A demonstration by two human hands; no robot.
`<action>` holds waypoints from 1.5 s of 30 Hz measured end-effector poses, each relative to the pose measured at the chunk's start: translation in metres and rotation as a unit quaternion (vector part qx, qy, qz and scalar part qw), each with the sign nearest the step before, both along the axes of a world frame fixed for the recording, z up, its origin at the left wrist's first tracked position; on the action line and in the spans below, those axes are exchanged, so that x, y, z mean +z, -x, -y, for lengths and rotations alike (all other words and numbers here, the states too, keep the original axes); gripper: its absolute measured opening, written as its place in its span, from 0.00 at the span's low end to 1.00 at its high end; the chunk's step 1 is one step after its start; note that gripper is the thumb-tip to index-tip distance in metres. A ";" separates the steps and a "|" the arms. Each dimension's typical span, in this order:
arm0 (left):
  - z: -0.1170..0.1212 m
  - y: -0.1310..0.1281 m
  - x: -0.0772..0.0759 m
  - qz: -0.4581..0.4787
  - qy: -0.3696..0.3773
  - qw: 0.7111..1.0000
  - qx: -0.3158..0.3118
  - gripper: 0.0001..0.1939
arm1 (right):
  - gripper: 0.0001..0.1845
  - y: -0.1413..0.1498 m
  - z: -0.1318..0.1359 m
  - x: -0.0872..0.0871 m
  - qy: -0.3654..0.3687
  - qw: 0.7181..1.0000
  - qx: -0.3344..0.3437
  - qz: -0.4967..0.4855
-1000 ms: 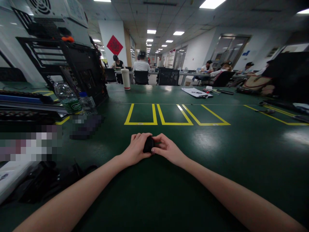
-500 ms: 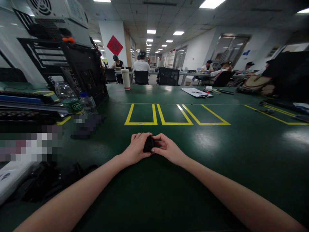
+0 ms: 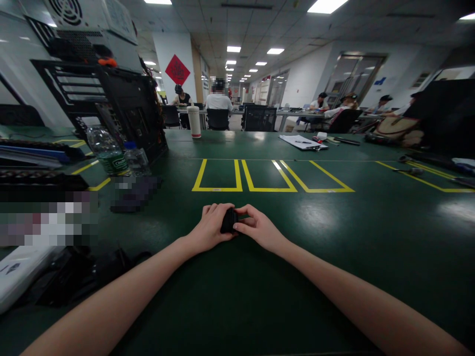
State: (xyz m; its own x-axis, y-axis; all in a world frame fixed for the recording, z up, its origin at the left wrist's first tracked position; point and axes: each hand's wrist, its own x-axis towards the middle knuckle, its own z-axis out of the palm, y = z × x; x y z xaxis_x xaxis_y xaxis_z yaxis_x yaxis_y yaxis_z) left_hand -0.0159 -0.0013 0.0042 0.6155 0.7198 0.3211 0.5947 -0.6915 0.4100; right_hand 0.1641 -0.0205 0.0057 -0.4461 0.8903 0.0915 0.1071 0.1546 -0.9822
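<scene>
Both my hands rest together on the dark green table [image 3: 334, 237], a little in front of me. Between them is a small black object [image 3: 228, 220] that I cannot identify. My left hand [image 3: 208, 229] curls round its left side, fingers closed over the top. My right hand [image 3: 257, 229] pinches its right side with thumb and fingers. Most of the object is hidden by my fingers.
Yellow taped rectangles [image 3: 260, 176] lie just beyond my hands. At left stand an open black computer case [image 3: 126, 109], two water bottles [image 3: 107, 151], stacked parts and black bags [image 3: 81, 279]. A white tumbler [image 3: 194, 121] and a clipboard [image 3: 302, 142] lie farther back. People sit at distant desks.
My hands stay put on the object; my right fingers shift slightly on it. The view has turned a touch, sliding the left-side clutter a little.
</scene>
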 end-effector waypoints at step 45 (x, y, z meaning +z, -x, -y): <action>-0.004 -0.001 -0.006 0.009 -0.019 1.000 0.005 0.29 | 0.10 0.002 -0.003 -0.005 -0.008 0.999 -0.015 -0.033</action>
State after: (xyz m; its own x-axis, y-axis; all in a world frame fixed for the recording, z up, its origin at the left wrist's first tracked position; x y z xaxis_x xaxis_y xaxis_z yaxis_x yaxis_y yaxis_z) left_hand -0.0149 0.0025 -0.0017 0.6019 0.7138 0.3582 0.5954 -0.6999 0.3945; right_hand 0.1620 -0.0176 0.0007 -0.4117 0.9014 0.1344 0.0463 0.1680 -0.9847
